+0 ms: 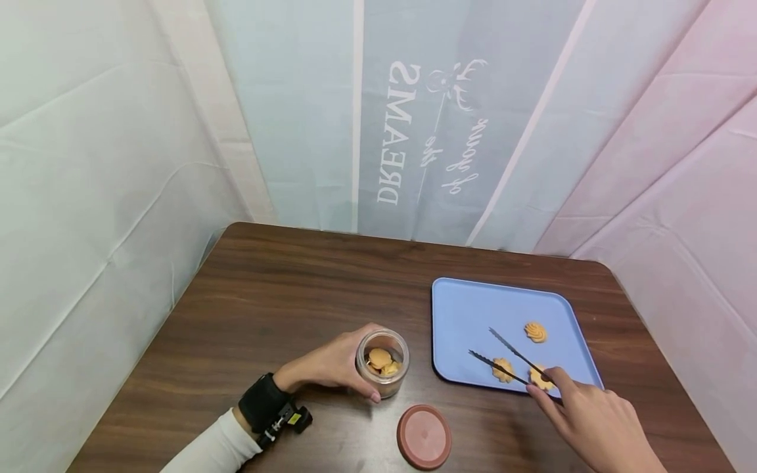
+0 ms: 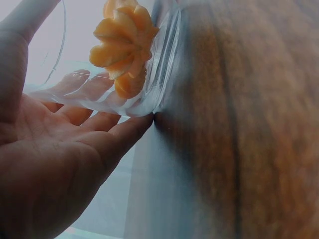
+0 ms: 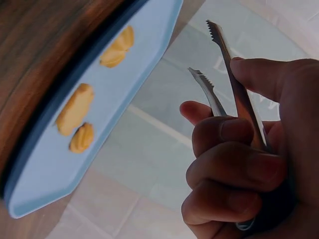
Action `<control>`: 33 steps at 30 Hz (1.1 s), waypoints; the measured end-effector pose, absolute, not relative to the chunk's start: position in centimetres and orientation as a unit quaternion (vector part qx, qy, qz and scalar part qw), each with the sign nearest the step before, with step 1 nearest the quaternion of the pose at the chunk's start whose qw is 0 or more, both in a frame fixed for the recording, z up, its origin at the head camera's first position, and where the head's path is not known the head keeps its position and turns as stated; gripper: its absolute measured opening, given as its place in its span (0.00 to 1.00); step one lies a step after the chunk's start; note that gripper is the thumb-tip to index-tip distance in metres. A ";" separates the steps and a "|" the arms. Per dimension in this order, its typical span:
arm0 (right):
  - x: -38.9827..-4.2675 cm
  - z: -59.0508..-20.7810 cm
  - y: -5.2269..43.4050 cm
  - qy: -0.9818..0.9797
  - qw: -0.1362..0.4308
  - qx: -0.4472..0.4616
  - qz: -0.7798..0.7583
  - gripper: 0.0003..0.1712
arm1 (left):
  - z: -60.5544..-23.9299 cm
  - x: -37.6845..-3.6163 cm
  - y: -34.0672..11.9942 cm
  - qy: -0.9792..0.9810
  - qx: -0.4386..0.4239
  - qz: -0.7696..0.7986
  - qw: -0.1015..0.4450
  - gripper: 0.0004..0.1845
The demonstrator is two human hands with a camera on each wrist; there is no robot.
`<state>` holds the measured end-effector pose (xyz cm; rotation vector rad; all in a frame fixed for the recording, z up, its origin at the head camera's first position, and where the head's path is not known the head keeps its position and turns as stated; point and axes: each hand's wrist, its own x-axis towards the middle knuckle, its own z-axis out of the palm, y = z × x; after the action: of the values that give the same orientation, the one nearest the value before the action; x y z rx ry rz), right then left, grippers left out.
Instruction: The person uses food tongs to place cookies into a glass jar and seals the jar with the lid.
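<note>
A: Head view?
B: Left hand point(image 1: 331, 368) wrapped round small clear glass jar point(image 1: 383, 363) of orange cookies; right hand point(image 1: 591, 420) pinching thin metal tongs point(image 1: 508, 358), tips apart over blue plastic tray point(image 1: 473, 315). Round brown lid point(image 1: 423, 436) below both hands.

A: Left wrist?
B: Fingers point(image 2: 94, 124) curled against jar wall point(image 2: 154, 79), swirled cookie point(image 2: 122, 47) just above fingertips.

A: Right wrist?
B: Fingers point(image 3: 234, 164) curled round tongs point(image 3: 224, 89); three cookies point(image 3: 75, 109) left of fingers.

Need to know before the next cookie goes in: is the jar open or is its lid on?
Open. The jar has a bare mouth showing cookies inside; the lid lies flat on the table beside it.
</note>
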<state>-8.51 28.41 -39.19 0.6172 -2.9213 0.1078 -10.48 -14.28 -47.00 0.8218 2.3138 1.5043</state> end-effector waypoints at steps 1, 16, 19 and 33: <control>-8.5 -39.3 28.6 -0.977 0.066 0.198 0.036 0.19 | -47.0 -10.5 -14.3 0.796 0.285 0.518 0.130 0.52; -8.2 -40.7 31.3 -0.991 -0.052 0.120 0.019 0.24 | -46.9 -10.5 -14.2 0.797 0.291 0.516 0.122 0.51; -8.2 -41.0 31.4 -0.991 -0.066 0.114 0.018 0.24 | -47.0 -10.5 -14.2 0.798 0.291 0.515 0.117 0.51; -8.3 -42.1 32.0 -0.988 -0.128 0.092 -0.002 0.29 | -46.9 -10.3 -14.3 0.798 0.282 0.517 0.129 0.51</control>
<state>-8.32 32.05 -42.11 0.3145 -3.3832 -0.0066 -10.35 -14.27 -46.95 0.8202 2.3180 1.5033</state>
